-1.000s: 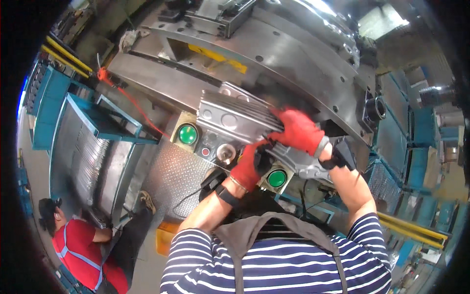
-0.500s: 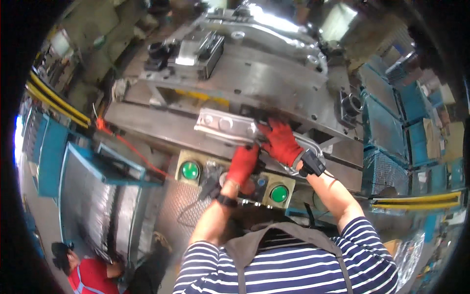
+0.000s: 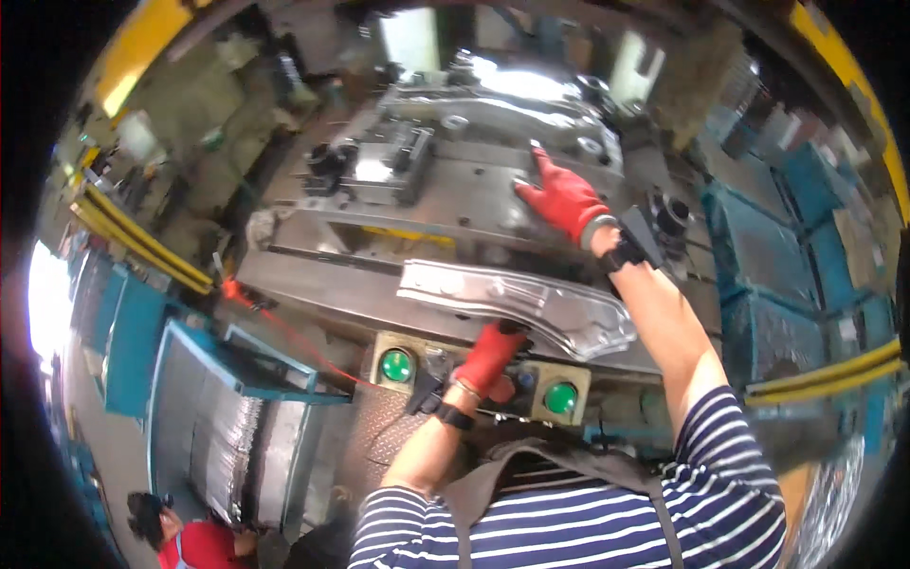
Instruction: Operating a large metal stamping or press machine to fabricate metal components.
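Observation:
A shaped sheet-metal panel (image 3: 517, 299), long and bent at its right end, lies along the front ledge of the steel die (image 3: 493, 204). My left hand (image 3: 488, 362), in a red glove, is at the panel's near edge. Its fingertips are dark and blurred, so whether they grip the edge does not show. My right hand (image 3: 569, 199), also in a red glove, reaches over the flat die surface with thumb and forefinger stretched apart. Nothing is in it. Further back on the die lies another curved metal piece (image 3: 517, 109).
A control box with two green buttons (image 3: 396, 365) (image 3: 560, 398) stands before me. A raised metal block (image 3: 389, 166) sits on the die's left. Blue racks (image 3: 758, 247) stand at right, a blue-framed bin (image 3: 237, 379) at left. Another person (image 3: 194, 541) is at lower left.
My right hand has left the panel and moved up and away over the die, fingers spreading. My left hand stays by the panel's near edge. The whole view has shifted slightly.

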Available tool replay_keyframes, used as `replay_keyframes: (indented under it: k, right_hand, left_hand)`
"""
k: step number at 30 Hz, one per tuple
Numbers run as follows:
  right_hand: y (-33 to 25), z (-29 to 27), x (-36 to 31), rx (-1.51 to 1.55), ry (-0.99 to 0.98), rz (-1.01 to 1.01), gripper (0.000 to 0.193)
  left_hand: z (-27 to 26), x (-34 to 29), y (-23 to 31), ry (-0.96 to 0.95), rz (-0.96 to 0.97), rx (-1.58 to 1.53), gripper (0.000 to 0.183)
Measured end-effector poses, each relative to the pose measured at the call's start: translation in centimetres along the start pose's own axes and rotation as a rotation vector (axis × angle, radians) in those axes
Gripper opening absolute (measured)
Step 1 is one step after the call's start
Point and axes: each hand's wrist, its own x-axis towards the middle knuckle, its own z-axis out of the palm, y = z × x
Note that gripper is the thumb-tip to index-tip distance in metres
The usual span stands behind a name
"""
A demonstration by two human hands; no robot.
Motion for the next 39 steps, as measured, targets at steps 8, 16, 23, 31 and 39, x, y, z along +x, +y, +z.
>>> replay_keyframes:
  k: [8, 16, 23, 31, 39]
  right_hand:
    - [-4.8, 0.3, 6.0, -0.004, -0.087, -0.181, 0.068]
    - [-7.9, 1.7, 8.9, 0.056, -0.136, -0.214, 0.062]
    - [-8.6, 3.6, 9.5, 0.063, -0.185, -0.172, 0.062]
    - [-4.5, 5.5, 4.3, 0.102, 0.07, -0.319, 0.059]
    - [-0.2, 1.0, -11.9, 0.164, 0.098, -0.183, 0.057]
  left_hand:
    - [-3.9, -2.9, -4.9, 0.244, 0.022, -0.04, 0.03]
    - [-8.5, -8.4, -8.4, 0.593, -0.043, -0.391, 0.019]
    - [-10.1, -10.1, -9.3, 0.612, -0.089, -0.506, 0.014]
    - [-10.8, -7.6, -11.5, 0.571, -0.034, -0.432, 0.015]
    - [-13.9, -5.0, -13.0, 0.193, -0.16, -0.301, 0.019]
